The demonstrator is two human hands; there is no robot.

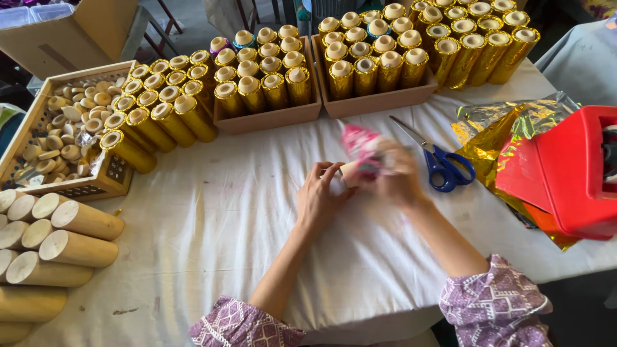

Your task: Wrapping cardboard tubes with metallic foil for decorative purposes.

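Left hand (pixel 319 193) and right hand (pixel 392 177), blurred, both gripping one tube (pixel 360 157) half in pink wrap, over the tabletop (pixel 225 225) centre. Many gold tubes (pixel 270 80) already wrapped in boxes behind; bare tubes (pixel 58 241) stacked at left. Scissors (pixel 440 160) just right of hands; white cloth in front open.

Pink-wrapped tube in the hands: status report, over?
Left hand grips pale cardboard tube. Right hand, blurred, on its pink wrapping. Blue-handled scissors lie beside the right hand on white cloth, not in the way.
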